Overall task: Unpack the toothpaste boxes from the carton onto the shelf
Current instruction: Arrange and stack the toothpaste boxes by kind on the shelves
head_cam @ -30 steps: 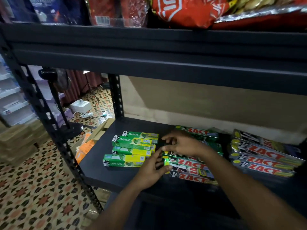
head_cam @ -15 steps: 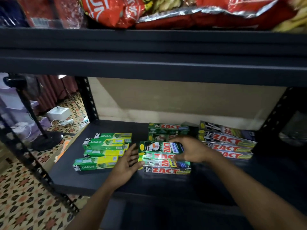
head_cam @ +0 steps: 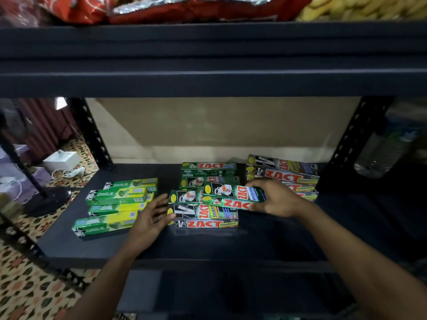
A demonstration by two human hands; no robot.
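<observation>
On the dark shelf board (head_cam: pixel 97 248) lie three groups of toothpaste boxes. Several green and yellow Darlie boxes (head_cam: pixel 115 207) are on the left. A stack of green Zact boxes (head_cam: pixel 203 218) is in the middle, and more Zact boxes (head_cam: pixel 286 175) sit at the back right. My right hand (head_cam: pixel 275 199) grips the right end of a green Zact whitening box (head_cam: pixel 231 192), tilted on top of the middle stack. My left hand (head_cam: pixel 150 215) has its fingers spread and touches the left end of that stack. The carton is out of view.
The upper shelf beam (head_cam: pixel 208 65) hangs low over the opening, with red snack bags (head_cam: pixel 143 8) above it. A black upright post (head_cam: pixel 355 139) stands at the right, with a plastic bottle (head_cam: pixel 383 153) beyond. A fan base (head_cam: pixel 49 199) and a white box (head_cam: pixel 61 160) stand on the patterned floor at the left.
My right hand has lifted the right end of the top Zact box, which now lies tilted over the stack. My left hand stays against the stack's left end. The view has shifted right.
</observation>
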